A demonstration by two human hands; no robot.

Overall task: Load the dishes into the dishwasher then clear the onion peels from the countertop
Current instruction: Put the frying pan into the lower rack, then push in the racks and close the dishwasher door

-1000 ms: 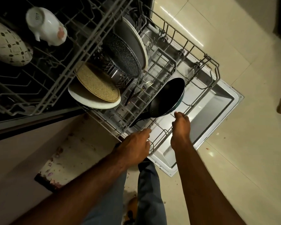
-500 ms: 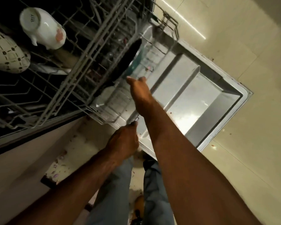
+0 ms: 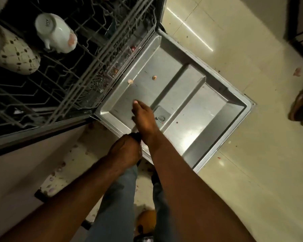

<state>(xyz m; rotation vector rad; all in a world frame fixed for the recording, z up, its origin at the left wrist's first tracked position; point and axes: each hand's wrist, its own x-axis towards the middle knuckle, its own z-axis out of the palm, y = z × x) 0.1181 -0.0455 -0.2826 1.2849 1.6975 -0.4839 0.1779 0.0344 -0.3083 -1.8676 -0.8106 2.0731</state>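
Fingers of the right hand (image 3: 143, 117) are lying straight over the open dishwasher door (image 3: 191, 105), holding nothing; the left hand (image 3: 125, 151) is curling at the door's edge, its grip hidden. Loading looks finished, a mug (image 3: 55, 33) sitting inside beyond the door; closing it probably comes next.

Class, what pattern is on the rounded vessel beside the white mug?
Cream vessel, dark dotted diamond lattice; head view.

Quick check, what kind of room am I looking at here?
Most likely a home kitchen: an open dishwasher with a lowered stainless-steel door, a grey wire upper rack holding an upturned white ceramic mug, and a glossy cream tiled floor.
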